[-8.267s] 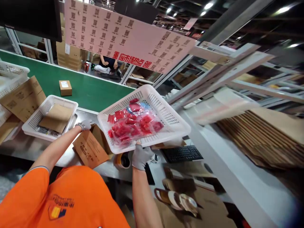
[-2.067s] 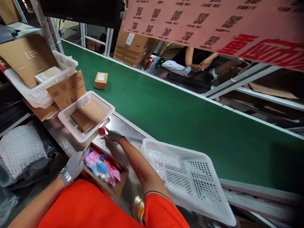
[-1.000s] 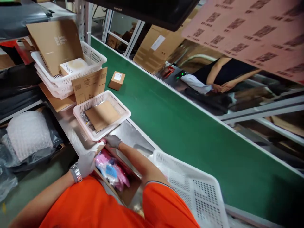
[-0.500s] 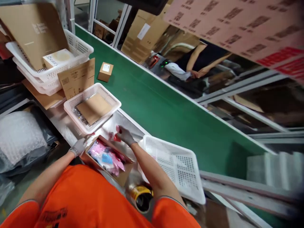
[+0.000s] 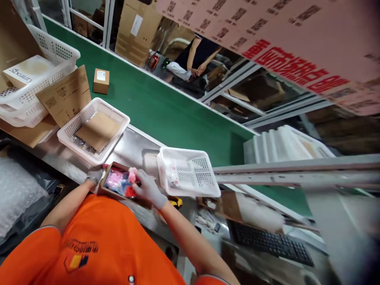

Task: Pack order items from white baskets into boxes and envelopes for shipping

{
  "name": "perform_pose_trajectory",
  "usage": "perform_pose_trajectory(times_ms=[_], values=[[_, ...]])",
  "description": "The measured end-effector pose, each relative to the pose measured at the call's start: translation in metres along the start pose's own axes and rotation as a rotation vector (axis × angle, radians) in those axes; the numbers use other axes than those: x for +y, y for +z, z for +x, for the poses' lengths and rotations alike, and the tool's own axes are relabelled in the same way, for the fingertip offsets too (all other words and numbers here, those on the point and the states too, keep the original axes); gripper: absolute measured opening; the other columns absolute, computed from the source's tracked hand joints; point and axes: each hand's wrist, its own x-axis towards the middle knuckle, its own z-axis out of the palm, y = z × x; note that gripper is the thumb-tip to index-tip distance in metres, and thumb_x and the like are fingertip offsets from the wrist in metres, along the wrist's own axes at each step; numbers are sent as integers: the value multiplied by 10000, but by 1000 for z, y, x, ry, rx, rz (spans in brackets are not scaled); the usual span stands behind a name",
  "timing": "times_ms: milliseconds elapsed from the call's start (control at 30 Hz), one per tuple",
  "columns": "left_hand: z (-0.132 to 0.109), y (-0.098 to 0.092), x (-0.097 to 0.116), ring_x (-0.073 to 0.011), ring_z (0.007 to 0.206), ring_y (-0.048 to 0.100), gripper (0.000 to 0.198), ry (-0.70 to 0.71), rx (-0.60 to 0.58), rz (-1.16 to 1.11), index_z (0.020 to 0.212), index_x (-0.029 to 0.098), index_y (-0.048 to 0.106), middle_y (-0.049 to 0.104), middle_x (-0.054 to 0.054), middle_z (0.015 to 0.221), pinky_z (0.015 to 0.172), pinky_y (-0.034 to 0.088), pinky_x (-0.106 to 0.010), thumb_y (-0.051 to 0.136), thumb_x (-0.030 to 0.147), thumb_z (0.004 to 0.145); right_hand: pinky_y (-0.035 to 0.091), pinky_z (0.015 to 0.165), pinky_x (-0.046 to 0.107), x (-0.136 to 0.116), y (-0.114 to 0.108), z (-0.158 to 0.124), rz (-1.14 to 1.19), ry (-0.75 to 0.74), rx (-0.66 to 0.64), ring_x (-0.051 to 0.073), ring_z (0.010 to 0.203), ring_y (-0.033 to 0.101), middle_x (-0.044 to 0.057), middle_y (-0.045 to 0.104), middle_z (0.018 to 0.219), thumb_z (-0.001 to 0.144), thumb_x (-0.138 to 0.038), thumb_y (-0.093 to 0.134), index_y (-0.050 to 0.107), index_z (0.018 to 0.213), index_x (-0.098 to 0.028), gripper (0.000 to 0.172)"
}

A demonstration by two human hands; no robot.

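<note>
A small open cardboard box point(image 5: 107, 191) sits close to my orange shirt, filled with pink, blue and white plastic-wrapped items point(image 5: 117, 180). My left hand point(image 5: 96, 174), in a pale glove, grips the left end of the box; a small red piece shows beside its fingertips. Over the right part of the box, my gloved right hand point(image 5: 148, 189) has its fingers closed on a pink and red packet point(image 5: 131, 183). The packet's exact kind is hard to make out, as the fingers partly cover it.
A white basket point(image 5: 123, 123) with a cardboard piece stands behind the box; another white basket point(image 5: 212, 174) lies right. Stacked baskets point(image 5: 63, 51) are at far left. Beyond runs a green conveyor point(image 5: 142, 103) carrying a small carton point(image 5: 101, 81). A keyboard point(image 5: 270, 241) lies right. A person works across.
My right hand has moved from behind the box to over its contents, with the red packet. My left hand stays at the box's left end. The view has swung right.
</note>
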Motion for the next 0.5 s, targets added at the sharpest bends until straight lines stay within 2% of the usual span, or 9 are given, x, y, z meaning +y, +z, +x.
perform_pose_trajectory(times_ms=[67, 133, 200, 267, 367, 433, 500], values=[[-14, -6, -14, -273, 939, 800, 238, 5, -5, 34, 1004, 124, 816, 818, -150, 902, 819, 565, -313, 627, 265, 1041, 574, 827, 327, -8, 21, 9, -157, -20, -232, 247, 953, 727, 147, 737, 1272, 998, -244, 606, 615, 1541, -190, 545], [-35, -14, -32, -251, 844, 787, 216, 3, 35, 16, 1019, 132, 799, 793, -105, 820, 767, 562, -299, 595, 205, 1009, 576, 813, 332, -12, 38, 23, -263, -21, -388, 269, 973, 751, 189, 736, 1318, 1046, -245, 572, 528, 1651, -179, 610], [-60, -26, -48, -218, 767, 762, 274, 68, 109, -62, 1116, 158, 777, 779, -48, 791, 725, 562, -280, 532, 178, 995, 578, 837, 341, -13, 51, 38, -316, -32, -448, 285, 1015, 766, 207, 740, 1336, 1061, -202, 542, 498, 1685, -195, 626], [-84, -41, -52, -205, 751, 758, 340, 191, 187, -124, 1194, 169, 757, 792, -34, 817, 721, 572, -274, 499, 156, 972, 580, 859, 352, -13, 61, 50, -341, -55, -470, 281, 1009, 772, 208, 748, 1345, 1072, -171, 517, 517, 1682, -218, 612], [-110, -61, -31, -220, 857, 795, 373, 433, 238, -71, 1252, 198, 768, 851, -63, 971, 799, 606, -294, 542, 165, 958, 585, 843, 358, -10, 70, 59, -343, -82, -469, 272, 944, 763, 189, 775, 1294, 1085, -190, 534, 559, 1662, -212, 577], [-119, -70, -2, -232, 931, 812, 398, 564, 197, 48, 1309, 230, 780, 868, -70, 1059, 857, 618, -303, 586, 172, 966, 592, 845, 355, -7, 69, 59, -310, -104, -443, 269, 933, 747, 168, 789, 1246, 1062, -225, 609, 649, 1565, -182, 506], [-123, -74, 32, -246, 995, 824, 427, 630, 121, 204, 1378, 253, 772, 870, -77, 1144, 889, 624, -311, 613, 177, 989, 603, 882, 359, -6, 61, 52, -256, -115, -380, 269, 960, 737, 160, 787, 1237, 1022, -265, 690, 733, 1412, -145, 411]])
